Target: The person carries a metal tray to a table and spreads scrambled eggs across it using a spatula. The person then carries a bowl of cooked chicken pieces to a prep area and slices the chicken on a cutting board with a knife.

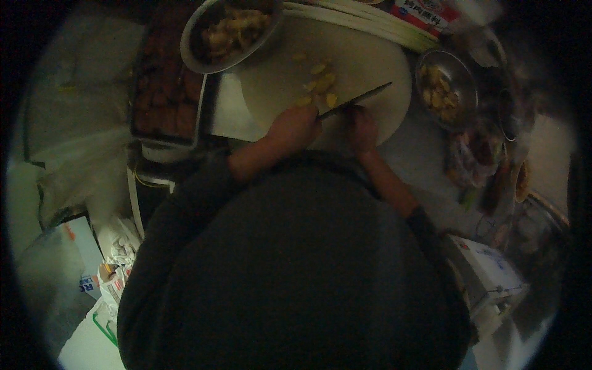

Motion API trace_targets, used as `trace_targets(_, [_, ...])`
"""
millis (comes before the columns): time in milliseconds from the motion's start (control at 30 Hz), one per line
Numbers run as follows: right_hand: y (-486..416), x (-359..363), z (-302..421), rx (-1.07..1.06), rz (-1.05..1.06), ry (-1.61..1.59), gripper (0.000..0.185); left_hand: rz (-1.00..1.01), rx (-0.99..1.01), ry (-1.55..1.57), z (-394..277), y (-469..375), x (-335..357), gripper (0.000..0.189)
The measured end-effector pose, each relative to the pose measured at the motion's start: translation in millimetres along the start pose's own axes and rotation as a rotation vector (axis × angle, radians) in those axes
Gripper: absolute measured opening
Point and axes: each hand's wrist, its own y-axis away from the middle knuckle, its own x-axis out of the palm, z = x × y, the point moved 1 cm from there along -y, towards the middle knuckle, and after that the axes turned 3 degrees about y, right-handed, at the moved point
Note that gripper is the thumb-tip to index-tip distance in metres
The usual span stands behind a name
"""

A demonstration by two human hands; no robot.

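My left hand (296, 127) is closed at the near end of a kitchen knife (363, 96), whose blade slants up to the right over a round, pale cutting board (388, 69). Below the blade, my right hand (364, 129) has its fingers curled in deep shadow. Whether it holds anything is hidden. Several yellow slices (326, 81), probably ginger, lie on the board just beyond the blade and my left hand. To the right stands a metal bowl (468, 88) with more yellow pieces (437, 92) in it.
At the upper left, a bowl (188, 51) of pale scraps overhangs the board. A tray (200, 115) of reddish-brown blocks lies left of it. Long scallions or leeks (351, 19) run along the back, beside a red packet (425, 16). Plastic bags (476, 152) and a white box (490, 266) are at right.
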Motion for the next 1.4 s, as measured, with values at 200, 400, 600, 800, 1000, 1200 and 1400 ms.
trace_targets(200, [1, 0, -3, -0.026, -0.033, -0.046, 0.026, -0.004, 0.031, -0.009, 8, -13, 14, 0.029])
trace_targets(400, [1, 0, -1, 0.018, 0.005, 0.042, 0.028, -0.027, 0.041, 0.049, 8, -32, 33, 0.033])
trace_targets(600, [-1, -1, 3, -0.059, -0.045, -0.01, 0.031, -0.056, 0.036, 0.097, 15, -29, 16, 0.036])
trace_targets(800, [-5, 3, 2, -0.016, 0.005, 0.001, 0.03, -0.139, -0.007, 0.061, 20, -16, 2, 0.032])
trace_targets(1000, [3, 1, 2, -0.044, -0.029, -0.058, 0.031, -0.153, -0.028, 0.034, 14, -6, 6, 0.027])
trace_targets(1200, [-16, -3, 2, -0.017, -0.005, -0.036, 0.031, -0.278, -0.022, 0.082, 20, 0, 2, 0.024])
trace_targets(1400, [-54, 0, 11, -0.02, 0.072, 0.089, 0.038, -0.367, -0.082, 0.162, 33, 8, 0, 0.03])
